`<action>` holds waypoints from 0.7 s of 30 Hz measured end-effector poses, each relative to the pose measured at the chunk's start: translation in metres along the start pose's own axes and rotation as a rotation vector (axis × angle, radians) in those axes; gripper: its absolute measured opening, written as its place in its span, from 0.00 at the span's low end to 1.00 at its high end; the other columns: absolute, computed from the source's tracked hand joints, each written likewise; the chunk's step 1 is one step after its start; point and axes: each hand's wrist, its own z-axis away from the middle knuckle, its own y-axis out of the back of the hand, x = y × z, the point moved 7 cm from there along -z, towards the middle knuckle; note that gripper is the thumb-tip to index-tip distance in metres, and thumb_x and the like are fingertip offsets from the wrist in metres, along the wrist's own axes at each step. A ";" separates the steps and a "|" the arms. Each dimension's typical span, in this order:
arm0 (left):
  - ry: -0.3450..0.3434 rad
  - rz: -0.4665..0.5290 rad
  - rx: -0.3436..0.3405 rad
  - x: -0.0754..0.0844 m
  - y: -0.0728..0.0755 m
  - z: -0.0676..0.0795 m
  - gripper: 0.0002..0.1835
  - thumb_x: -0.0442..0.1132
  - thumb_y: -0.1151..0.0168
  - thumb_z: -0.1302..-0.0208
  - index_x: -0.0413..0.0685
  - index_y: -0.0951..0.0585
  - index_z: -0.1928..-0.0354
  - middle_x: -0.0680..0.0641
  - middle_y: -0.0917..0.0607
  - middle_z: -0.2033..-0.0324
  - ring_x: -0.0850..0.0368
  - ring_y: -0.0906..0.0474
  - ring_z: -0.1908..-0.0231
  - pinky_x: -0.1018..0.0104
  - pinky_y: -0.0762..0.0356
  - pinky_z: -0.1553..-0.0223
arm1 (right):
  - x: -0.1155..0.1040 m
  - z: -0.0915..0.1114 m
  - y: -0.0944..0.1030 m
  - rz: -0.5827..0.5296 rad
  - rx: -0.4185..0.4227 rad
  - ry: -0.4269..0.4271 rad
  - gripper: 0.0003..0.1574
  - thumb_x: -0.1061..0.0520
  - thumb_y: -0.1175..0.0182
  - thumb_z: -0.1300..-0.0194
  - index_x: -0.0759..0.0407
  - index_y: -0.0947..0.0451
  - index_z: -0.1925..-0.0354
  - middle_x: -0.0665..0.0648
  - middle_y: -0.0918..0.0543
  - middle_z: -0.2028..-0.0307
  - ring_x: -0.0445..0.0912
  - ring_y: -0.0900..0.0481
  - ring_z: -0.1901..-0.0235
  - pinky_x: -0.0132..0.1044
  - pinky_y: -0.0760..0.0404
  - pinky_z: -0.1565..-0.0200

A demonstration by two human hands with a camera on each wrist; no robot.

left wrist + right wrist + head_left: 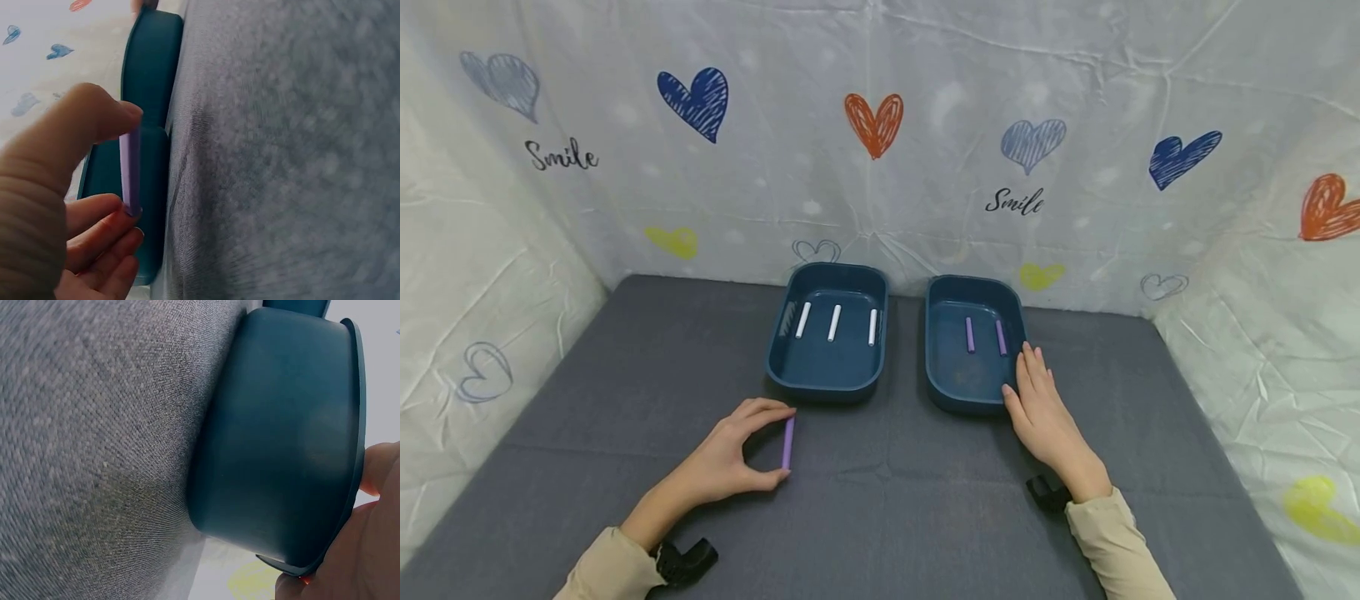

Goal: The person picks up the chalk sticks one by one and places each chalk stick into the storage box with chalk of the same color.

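My left hand (730, 454) pinches a purple chalk stick (788, 442) by its two ends, thumb at the near end and fingertips at the far end. The left wrist view has the same chalk (130, 172) spanning from thumb to fingers. It is held in front of the left blue tray (827, 379), where three white chalk sticks (834, 322) lie apart. My right hand (1048, 417) rests with straight fingers along the right rim of the right blue tray (966, 392). Two purple chalk sticks (970, 335) lie inside that one. The right wrist view shows its outer wall (275, 437).
Both trays stand side by side near the back of a grey cloth-covered table (880, 517), a narrow gap between them. Behind and at the sides hangs a white curtain (940, 50) printed with hearts. A black strap (685, 562) is on the left wrist.
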 end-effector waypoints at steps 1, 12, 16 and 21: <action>-0.004 -0.003 -0.002 0.001 0.000 -0.001 0.41 0.44 0.17 0.58 0.48 0.22 0.37 0.55 0.25 0.43 0.59 0.28 0.45 0.56 0.24 0.48 | 0.000 0.000 0.000 0.000 0.002 0.001 0.43 0.44 0.64 0.19 0.75 0.59 0.25 0.65 0.65 0.22 0.59 0.68 0.23 0.59 0.58 0.27; -0.027 -0.005 -0.013 0.011 0.004 -0.012 0.42 0.43 0.18 0.58 0.45 0.23 0.36 0.54 0.25 0.42 0.59 0.30 0.44 0.58 0.24 0.46 | -0.002 -0.001 0.001 -0.001 0.001 0.000 0.42 0.45 0.63 0.19 0.75 0.59 0.25 0.65 0.64 0.22 0.59 0.68 0.23 0.60 0.58 0.27; -0.029 0.002 -0.023 0.015 0.003 -0.016 0.43 0.43 0.18 0.58 0.44 0.24 0.35 0.54 0.26 0.42 0.59 0.31 0.43 0.53 0.24 0.47 | -0.003 0.000 0.001 0.000 -0.003 0.003 0.42 0.45 0.63 0.19 0.75 0.59 0.25 0.65 0.64 0.22 0.59 0.68 0.24 0.60 0.57 0.27; -0.040 0.018 -0.035 0.018 -0.001 -0.021 0.43 0.43 0.19 0.56 0.44 0.24 0.35 0.54 0.27 0.41 0.58 0.31 0.43 0.51 0.25 0.46 | -0.002 0.000 0.001 0.002 -0.002 0.003 0.42 0.45 0.63 0.19 0.75 0.59 0.25 0.66 0.64 0.22 0.59 0.69 0.23 0.60 0.57 0.27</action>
